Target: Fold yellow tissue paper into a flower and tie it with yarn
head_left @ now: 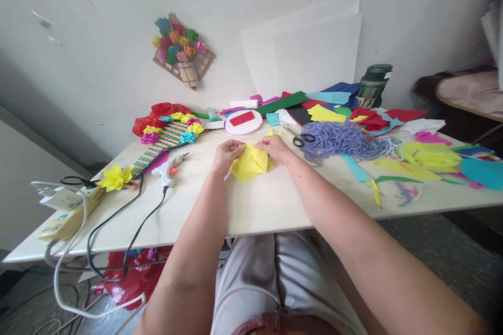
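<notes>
A folded piece of yellow paper (250, 163) lies on the white table (271, 204), straight in front of me. My left hand (225, 155) pinches its upper left edge with curled fingers. My right hand (277, 147) grips the upper right edge, fingers closed on the paper. Both hands rest low over the tabletop, close together.
A glue gun (170, 169) with a black cord lies left of my hands, beside a striped craft piece with paper flowers (170, 135). Scissors (302, 139), purple yarn (341, 138) and several coloured sheets (334, 107) spread to the right. A power strip (66, 214) sits far left.
</notes>
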`<action>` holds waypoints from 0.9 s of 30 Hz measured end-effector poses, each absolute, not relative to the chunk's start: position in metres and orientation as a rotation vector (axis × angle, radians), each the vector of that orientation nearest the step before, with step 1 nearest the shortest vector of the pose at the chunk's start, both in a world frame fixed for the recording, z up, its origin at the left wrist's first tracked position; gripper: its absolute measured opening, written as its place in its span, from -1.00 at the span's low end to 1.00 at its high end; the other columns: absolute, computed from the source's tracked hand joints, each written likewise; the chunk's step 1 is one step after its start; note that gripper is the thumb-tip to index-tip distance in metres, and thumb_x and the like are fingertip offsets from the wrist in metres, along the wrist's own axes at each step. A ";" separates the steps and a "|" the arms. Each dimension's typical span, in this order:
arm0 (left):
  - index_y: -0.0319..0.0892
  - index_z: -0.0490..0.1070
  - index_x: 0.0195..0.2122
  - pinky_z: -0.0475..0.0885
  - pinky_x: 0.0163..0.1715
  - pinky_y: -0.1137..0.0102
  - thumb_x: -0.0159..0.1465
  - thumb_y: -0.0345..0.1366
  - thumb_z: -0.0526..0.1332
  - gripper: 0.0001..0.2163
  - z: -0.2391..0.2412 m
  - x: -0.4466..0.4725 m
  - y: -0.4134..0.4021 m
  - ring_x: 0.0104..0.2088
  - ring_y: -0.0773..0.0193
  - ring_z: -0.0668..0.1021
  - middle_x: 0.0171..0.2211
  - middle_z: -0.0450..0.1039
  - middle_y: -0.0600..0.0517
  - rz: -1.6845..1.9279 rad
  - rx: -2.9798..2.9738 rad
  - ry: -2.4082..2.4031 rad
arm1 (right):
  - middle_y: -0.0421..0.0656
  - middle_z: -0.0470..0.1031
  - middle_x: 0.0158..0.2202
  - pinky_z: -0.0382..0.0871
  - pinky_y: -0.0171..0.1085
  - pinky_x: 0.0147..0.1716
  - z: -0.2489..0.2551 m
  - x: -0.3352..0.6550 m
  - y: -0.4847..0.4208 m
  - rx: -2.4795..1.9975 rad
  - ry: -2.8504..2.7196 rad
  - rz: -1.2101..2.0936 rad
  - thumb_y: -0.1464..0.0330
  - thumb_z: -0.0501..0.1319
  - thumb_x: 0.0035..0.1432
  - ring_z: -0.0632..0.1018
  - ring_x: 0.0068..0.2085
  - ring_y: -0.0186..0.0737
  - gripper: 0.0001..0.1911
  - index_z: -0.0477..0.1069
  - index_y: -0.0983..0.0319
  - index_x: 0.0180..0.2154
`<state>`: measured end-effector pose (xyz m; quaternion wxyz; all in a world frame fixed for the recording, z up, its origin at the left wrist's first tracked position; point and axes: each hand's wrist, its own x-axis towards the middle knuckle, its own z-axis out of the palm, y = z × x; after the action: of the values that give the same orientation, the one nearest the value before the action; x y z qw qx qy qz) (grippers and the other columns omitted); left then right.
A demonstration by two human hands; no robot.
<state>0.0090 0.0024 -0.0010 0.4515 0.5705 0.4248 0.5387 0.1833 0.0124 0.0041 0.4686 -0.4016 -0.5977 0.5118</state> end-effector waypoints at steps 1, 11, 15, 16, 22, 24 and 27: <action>-0.25 0.43 -0.40 0.31 -0.52 0.51 -0.14 -0.17 0.36 -0.68 -0.001 0.009 0.002 -0.54 0.42 0.43 -0.53 0.45 0.05 1.328 1.409 1.050 | -0.25 0.39 -0.62 0.24 -0.40 -0.60 0.004 0.183 0.013 -0.986 -1.462 1.241 0.34 0.24 -0.16 0.38 -0.58 -0.38 -0.87 0.38 0.29 -0.57; -0.25 0.42 -0.37 0.31 -0.53 0.51 -0.14 -0.19 0.35 -0.68 0.000 0.012 0.001 -0.56 0.41 0.42 -0.59 0.41 0.08 1.295 1.450 1.074 | -0.23 0.42 -0.58 0.28 -0.38 -0.54 0.004 0.179 0.011 -0.973 -1.478 1.272 0.31 0.26 -0.19 0.40 -0.54 -0.36 -0.84 0.39 0.28 -0.54; -0.24 0.43 -0.36 0.32 -0.53 0.50 -0.13 -0.21 0.35 -0.69 0.000 0.012 0.000 -0.54 0.40 0.44 -0.54 0.44 0.05 1.277 1.437 1.053 | -0.24 0.40 -0.59 0.26 -0.38 -0.53 0.001 0.179 0.013 -0.997 -1.552 1.141 0.30 0.25 -0.19 0.38 -0.54 -0.37 -0.83 0.39 0.29 -0.56; -0.24 0.43 -0.36 0.31 -0.54 0.51 -0.13 -0.21 0.35 -0.69 0.000 0.012 0.000 -0.54 0.40 0.44 -0.53 0.44 0.05 1.272 1.431 1.050 | -0.24 0.39 -0.59 0.25 -0.38 -0.53 0.000 0.179 0.014 -0.994 -1.571 1.117 0.29 0.24 -0.19 0.38 -0.54 -0.38 -0.83 0.38 0.29 -0.56; -0.24 0.40 -0.47 0.24 -0.63 0.53 -0.14 -0.19 0.35 -0.73 -0.001 0.013 -0.001 -0.62 0.43 0.39 -0.61 0.39 0.09 1.205 1.403 1.052 | -0.28 0.33 -0.63 0.18 -0.39 -0.56 -0.007 0.177 0.020 -0.971 -1.668 1.000 0.29 0.22 -0.16 0.34 -0.56 -0.39 -0.82 0.37 0.29 -0.59; -0.23 0.37 -0.50 0.22 -0.64 0.53 -0.14 -0.18 0.35 -0.73 -0.001 0.013 -0.002 -0.64 0.44 0.38 -0.62 0.37 0.10 1.198 1.395 1.049 | -0.29 0.33 -0.64 0.17 -0.39 -0.56 -0.008 0.176 0.020 -0.968 -1.678 0.983 0.29 0.22 -0.16 0.33 -0.56 -0.40 -0.82 0.37 0.29 -0.59; -0.23 0.36 -0.52 0.22 -0.65 0.52 -0.14 -0.18 0.35 -0.73 -0.002 0.012 -0.001 -0.65 0.44 0.36 -0.64 0.36 0.11 1.197 1.396 1.048 | -0.28 0.35 -0.62 0.19 -0.40 -0.54 -0.007 0.175 0.018 -0.960 -1.655 1.031 0.29 0.23 -0.17 0.34 -0.55 -0.39 -0.83 0.37 0.29 -0.59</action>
<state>0.0122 -0.0014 -0.0022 0.4902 0.5749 0.4315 0.4930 0.1751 0.0182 -0.0072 0.4652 -0.3910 -0.6741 0.4199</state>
